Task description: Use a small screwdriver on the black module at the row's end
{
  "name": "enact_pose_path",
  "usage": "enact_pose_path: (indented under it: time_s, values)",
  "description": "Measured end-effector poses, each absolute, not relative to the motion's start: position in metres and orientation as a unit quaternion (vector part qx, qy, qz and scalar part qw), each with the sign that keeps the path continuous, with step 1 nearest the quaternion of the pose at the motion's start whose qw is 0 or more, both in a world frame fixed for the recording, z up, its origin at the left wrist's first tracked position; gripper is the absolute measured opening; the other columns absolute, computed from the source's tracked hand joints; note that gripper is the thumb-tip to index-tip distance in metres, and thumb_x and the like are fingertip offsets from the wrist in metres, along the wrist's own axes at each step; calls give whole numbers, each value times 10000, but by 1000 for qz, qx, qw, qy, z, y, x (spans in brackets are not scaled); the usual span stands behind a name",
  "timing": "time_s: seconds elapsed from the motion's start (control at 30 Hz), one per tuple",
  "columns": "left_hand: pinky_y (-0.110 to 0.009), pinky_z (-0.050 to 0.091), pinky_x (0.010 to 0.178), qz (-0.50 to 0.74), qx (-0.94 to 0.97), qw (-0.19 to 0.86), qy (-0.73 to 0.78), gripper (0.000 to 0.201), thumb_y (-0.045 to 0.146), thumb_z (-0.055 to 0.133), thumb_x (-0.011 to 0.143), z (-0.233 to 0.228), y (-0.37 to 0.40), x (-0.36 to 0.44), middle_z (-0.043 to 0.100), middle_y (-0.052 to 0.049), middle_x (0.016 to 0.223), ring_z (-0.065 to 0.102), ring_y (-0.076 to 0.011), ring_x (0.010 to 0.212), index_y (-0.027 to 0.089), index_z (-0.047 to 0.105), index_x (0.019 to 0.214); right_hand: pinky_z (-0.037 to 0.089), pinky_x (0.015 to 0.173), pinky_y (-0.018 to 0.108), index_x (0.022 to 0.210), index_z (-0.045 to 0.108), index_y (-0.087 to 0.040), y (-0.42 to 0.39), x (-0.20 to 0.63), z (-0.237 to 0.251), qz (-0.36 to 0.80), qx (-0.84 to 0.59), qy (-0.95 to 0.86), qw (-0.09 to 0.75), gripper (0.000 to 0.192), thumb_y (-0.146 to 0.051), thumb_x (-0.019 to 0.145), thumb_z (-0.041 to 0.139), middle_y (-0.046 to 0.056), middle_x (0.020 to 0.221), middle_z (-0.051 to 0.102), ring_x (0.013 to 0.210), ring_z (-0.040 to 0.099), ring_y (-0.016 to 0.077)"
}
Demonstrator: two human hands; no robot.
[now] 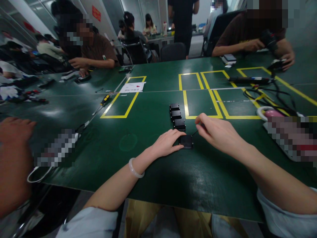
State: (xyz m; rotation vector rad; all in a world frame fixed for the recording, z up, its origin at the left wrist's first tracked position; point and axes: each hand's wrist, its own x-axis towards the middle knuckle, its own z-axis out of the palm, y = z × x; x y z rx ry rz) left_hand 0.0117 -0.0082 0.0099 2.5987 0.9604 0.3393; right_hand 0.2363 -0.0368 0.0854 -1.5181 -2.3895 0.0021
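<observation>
the left hand [166, 142] lay flat on the green table [138, 172], palm down, its fingertips pressed against the left edge of the nearest black box [186, 141]. its grip was loose and spread, fingers resting on the box rather than wrapped around it. a pale bangle [135, 169] circled that wrist. the right hand [218, 132] hovered just to the right of the same box, thumb and forefinger pinched shut on a thin dark tool [195, 133] whose tip slanted down toward the box's upper right corner; whether the tip touched the box could not be told.

the nearest black box sat at the near end of a short row. three more black boxes [176, 115] stood beyond it in a line running away from the person, close to one another, just left of a yellow-taped rectangle [201, 104] on the table.

farther left, a screwdriver with a yellow and black handle [105, 99] lay at the edge of another yellow outline, and a white sheet of paper [132, 87] rested at that outline's far end. black cables [267, 96] looped across the right side of the table. another person's hand [13, 158] rested at the left edge of the view, and other people sat working along the far side.
</observation>
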Motion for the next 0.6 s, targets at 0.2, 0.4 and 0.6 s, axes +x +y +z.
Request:
enact_pose_path:
  time_s: [0.2, 0.4, 0.6]
  values:
    - [-374, 464, 915, 124, 916, 169, 341, 411, 387, 551, 935, 7, -10, 12, 560, -63, 1194, 530, -231, 1068, 263, 448, 1313, 340, 555, 283, 924, 500, -199, -36, 238, 85, -7, -536, -834, 131, 171, -326, 965, 392, 46, 829, 668, 715, 621, 204]
    - [-372, 462, 925, 128, 917, 165, 339, 416, 391, 542, 941, 6, -11, 11, 558, -66, 1203, 528, -229, 1075, 253, 441, 1319, 344, 555, 280, 966, 490, -202, -37, 238, 85, -3, -529, -836, 148, 159, -330, 964, 395, 28, 814, 656, 676, 603, 184]
    - [-376, 459, 930, 125, 918, 166, 337, 421, 391, 523, 950, 7, -11, 11, 554, -68, 1211, 527, -232, 1081, 262, 427, 1339, 315, 525, 275, 921, 503, -208, -36, 239, 84, -20, -535, -833, 137, 170, -338, 959, 400, 37, 803, 662, 678, 604, 195]
